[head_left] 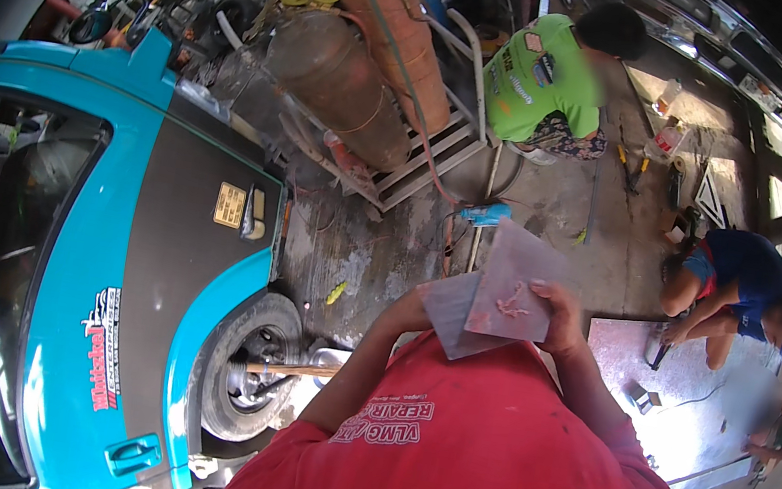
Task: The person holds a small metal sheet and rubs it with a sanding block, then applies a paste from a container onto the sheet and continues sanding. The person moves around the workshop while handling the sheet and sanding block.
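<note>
I hold two flat grey sheets in front of my red-shirted chest. My right hand (560, 315) grips the right edge of the upper sheet (519, 282), which has a pinkish smear on its face. My left hand (423, 298) is mostly hidden behind the lower sheet (452, 323) and holds it by its left edge. The two sheets overlap, with the upper one lying partly over the lower one.
A blue and grey vehicle (138, 247) with its wheel (248, 377) stands at the left, a wooden handle (291, 369) poking out by the wheel. Rusty gas cylinders (355, 77) lean on a white rack. A person in green (543, 75) crouches ahead. Another in blue (749, 283) works over a metal sheet (622, 355).
</note>
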